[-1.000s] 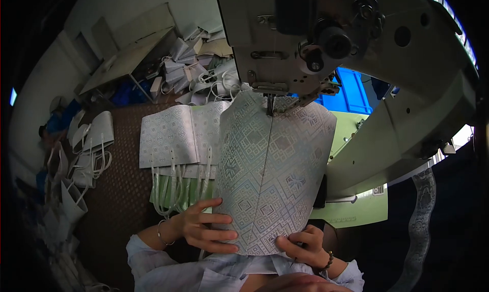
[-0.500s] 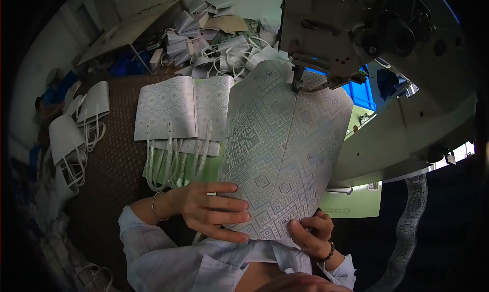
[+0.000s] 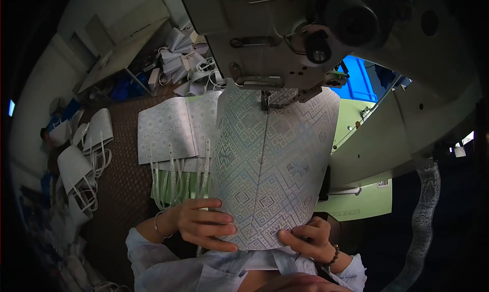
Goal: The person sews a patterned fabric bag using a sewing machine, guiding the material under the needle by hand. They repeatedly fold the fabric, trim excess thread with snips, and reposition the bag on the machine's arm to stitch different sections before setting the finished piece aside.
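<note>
A silvery-white patterned sheet (image 3: pixel 285 175) with a seam line down its middle lies under the presser foot (image 3: pixel 265 100) of a sewing machine (image 3: pixel 285 42). Along its lower left edge, my left hand (image 3: pixel 206 226) has its fingers resting on top, slightly apart, and the thumb is hidden. My right hand (image 3: pixel 311 239) pinches the lower right edge with thumb and curled fingers. Both hands stay well below the needle area. What lies beneath the sheet cannot be seen.
To the left lie stacked patterned bags (image 3: pixel 168 131) with white handles. More white bags (image 3: pixel 76 169) sit at far left, and a bag pile (image 3: pixel 183 57) is behind. A blue crate (image 3: pixel 356 80) stands behind the machine's pale green bed (image 3: pixel 361 200). Another person (image 3: pixel 47 135) appears at far left.
The view has shifted, so the machine head looks larger and farther left, and the side bags lower. Both hands keep their hold on the sheet's lower edge.
</note>
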Available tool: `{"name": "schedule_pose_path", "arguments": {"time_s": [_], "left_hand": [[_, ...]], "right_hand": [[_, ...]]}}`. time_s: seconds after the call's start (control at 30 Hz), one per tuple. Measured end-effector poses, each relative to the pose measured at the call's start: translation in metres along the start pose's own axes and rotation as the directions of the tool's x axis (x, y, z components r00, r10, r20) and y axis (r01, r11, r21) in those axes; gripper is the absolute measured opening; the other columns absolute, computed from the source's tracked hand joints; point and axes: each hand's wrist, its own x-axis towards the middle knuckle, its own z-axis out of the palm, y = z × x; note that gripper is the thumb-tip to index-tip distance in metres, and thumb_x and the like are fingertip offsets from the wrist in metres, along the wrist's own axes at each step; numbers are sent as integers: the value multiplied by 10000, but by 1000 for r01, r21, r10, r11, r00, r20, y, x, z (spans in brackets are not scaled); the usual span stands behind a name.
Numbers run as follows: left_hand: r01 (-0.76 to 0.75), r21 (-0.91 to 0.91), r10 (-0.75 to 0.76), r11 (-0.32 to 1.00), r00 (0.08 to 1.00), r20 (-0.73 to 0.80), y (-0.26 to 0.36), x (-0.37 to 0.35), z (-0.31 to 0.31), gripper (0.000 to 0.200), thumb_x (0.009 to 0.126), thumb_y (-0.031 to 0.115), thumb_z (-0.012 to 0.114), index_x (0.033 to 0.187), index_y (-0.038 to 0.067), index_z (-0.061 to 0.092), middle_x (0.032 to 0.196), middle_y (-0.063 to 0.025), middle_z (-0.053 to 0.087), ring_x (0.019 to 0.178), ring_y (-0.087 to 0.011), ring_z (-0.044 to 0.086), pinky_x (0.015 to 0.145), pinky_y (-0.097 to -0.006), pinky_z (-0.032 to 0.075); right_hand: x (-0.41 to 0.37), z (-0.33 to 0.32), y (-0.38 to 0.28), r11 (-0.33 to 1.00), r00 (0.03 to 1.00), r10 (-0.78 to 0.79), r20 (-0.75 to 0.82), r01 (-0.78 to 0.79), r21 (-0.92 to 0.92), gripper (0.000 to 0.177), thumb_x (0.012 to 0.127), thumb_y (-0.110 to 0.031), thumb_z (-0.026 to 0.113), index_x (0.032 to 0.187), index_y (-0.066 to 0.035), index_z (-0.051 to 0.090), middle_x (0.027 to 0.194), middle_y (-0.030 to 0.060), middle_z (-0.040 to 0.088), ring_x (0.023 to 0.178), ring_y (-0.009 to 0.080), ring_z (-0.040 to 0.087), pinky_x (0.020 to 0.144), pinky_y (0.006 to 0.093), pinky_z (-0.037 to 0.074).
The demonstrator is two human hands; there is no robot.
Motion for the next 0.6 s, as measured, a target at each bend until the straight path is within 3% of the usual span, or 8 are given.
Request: {"name": "schedule_pose_path", "arguments": {"time_s": [0.37, 0.6], "left_hand": [[53, 2, -53, 999, 996, 69, 17, -20, -2, 333, 853, 145, 663, 1112, 353, 682, 1177, 51, 584, 1087, -130, 569, 966, -358, 465], [38, 11, -39, 999, 998, 47, 15, -16, -2, 322, 838, 148, 675, 1096, 340, 686, 1182, 39, 584, 1103, -151, 580, 1008, -393, 458]], "right_hand": [[-20, 9, -3, 1000, 1000, -22, 15, 22, 0, 440, 683, -119, 685, 1096, -269, 721, 917, -81, 525, 701, 86, 436, 559, 214, 372], [-15, 7, -8, 999, 999, -34, 1, 34, -36, 451, 647, -109, 726, 1075, -252, 727, 910, -58, 525, 621, 90, 425, 519, 210, 365]]}}
